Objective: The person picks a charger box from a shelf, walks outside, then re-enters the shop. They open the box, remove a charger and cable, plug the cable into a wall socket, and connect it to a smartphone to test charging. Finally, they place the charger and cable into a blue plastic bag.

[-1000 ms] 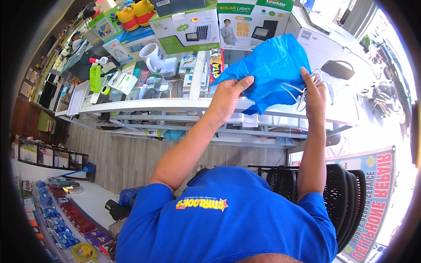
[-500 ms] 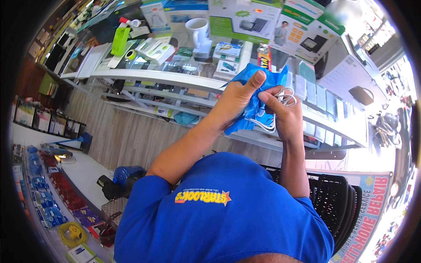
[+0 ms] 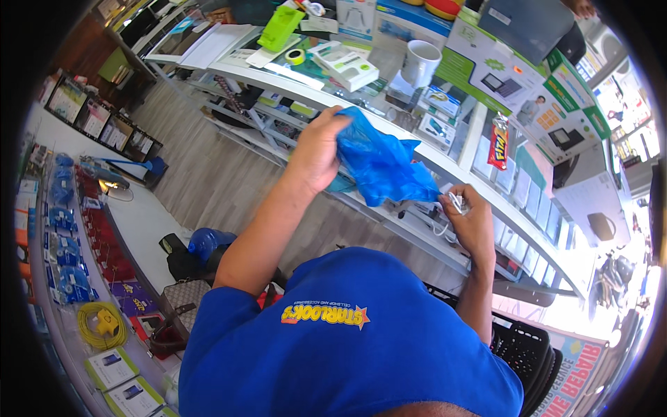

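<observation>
A thin blue plastic bag [image 3: 382, 163] is stretched between my two hands, in front of the glass counter. Its upper left end is gripped in my left hand [image 3: 318, 149], whose fingers are closed and partly blurred. My right hand [image 3: 470, 221] pinches the bag's lower right corner. Bunched in that same hand is a white cable [image 3: 456, 202], with a loop hanging below the fingers. Whether anything lies inside the bag cannot be made out.
The glass counter [image 3: 389, 125] runs across in front of me, bearing a white mug [image 3: 420, 64], a red snack packet [image 3: 498, 142], a green phone case [image 3: 281, 29] and several boxes. Black stacked chairs [image 3: 524, 347] stand at my right. A display case with a coiled yellow cable [image 3: 101, 325] lies at my left.
The crumpled bag has been drawn out wide as my hands moved apart, the left one leftward. The cable stays with my right hand. The view has turned, shifting the counter.
</observation>
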The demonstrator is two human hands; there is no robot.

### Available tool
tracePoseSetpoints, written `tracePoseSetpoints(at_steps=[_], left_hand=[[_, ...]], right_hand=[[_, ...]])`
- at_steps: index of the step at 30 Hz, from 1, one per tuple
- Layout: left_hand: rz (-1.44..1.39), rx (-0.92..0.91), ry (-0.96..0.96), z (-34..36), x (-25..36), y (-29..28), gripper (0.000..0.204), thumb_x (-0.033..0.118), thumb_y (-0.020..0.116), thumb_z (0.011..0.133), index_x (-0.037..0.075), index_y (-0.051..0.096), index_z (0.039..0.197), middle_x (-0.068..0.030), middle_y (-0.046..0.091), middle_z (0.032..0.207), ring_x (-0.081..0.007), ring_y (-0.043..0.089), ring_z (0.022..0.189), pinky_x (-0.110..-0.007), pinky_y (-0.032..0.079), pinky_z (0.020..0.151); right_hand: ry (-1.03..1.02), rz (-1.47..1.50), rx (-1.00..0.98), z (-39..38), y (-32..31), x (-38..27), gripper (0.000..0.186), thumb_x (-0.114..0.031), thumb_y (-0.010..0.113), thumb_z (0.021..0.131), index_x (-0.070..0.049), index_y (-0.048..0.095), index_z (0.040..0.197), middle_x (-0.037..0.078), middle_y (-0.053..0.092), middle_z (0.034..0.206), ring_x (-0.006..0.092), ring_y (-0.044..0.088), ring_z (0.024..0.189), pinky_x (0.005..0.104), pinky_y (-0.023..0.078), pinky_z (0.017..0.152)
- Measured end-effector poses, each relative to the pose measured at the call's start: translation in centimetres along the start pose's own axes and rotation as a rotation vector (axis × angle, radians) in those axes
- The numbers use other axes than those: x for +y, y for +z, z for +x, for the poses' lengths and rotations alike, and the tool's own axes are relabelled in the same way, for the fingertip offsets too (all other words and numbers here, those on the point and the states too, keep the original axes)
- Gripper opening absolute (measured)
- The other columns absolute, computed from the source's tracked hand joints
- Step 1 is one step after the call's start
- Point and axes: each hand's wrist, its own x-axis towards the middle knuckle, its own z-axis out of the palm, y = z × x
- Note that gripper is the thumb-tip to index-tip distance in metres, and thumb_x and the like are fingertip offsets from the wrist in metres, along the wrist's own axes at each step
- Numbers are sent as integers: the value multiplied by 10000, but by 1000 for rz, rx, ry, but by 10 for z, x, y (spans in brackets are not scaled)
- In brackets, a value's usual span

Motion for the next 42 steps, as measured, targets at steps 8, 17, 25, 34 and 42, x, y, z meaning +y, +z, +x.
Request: tracePoseSetpoints(at_steps=[8, 17, 25, 34, 42], left_hand=[[1211, -413, 344, -42, 67, 6, 335, 9, 666, 927, 18, 586, 1253, -84, 683, 1120, -147, 661, 998, -316, 549, 883], [935, 372, 462, -39, 58, -91, 270, -30, 579, 902, 17, 714, 1131, -124, 691, 1131, -281, 686, 1056, -357, 534, 928], [243, 441, 289, -47, 45, -108, 272, 28, 552, 1004, 19, 620, 1267, -109, 679, 1200, -165, 651, 1074, -312, 515, 947], [1129, 142, 407, -32, 58, -3, 308, 60, 772, 825, 21, 684, 1117, -137, 731, 850, -168, 705, 763, -328, 553, 720], [1279, 82, 787, -45, 40, -167, 574, -44, 635, 758, 80, 706, 1314, -165, 684, 910, -360, 679, 787, -419, 530, 713]], right_hand=[[-326, 304, -88, 42, 36, -90, 182, -138, 787, 896, 2, 759, 1008, 169, 754, 929, 270, 723, 848, 378, 556, 806], [-442, 304, 59, 66, 67, -69, 211, -115, 771, 892, -71, 788, 1098, 176, 761, 1022, 363, 736, 932, 403, 574, 820], [-221, 363, 30, 73, 56, -30, 222, -169, 729, 935, -67, 757, 1131, 92, 764, 979, 283, 727, 865, 377, 564, 783], [368, 1420, -1518, 79, 190, -77, 286, -347, 612, 1060, -71, 667, 1112, -19, 544, 718, 69, 516, 579, 224, 402, 495], [-280, 950, -427, 161, 305, -114, 362, -370, 553, 1041, -51, 719, 994, 169, 732, 1004, 292, 715, 911, 417, 581, 798]])
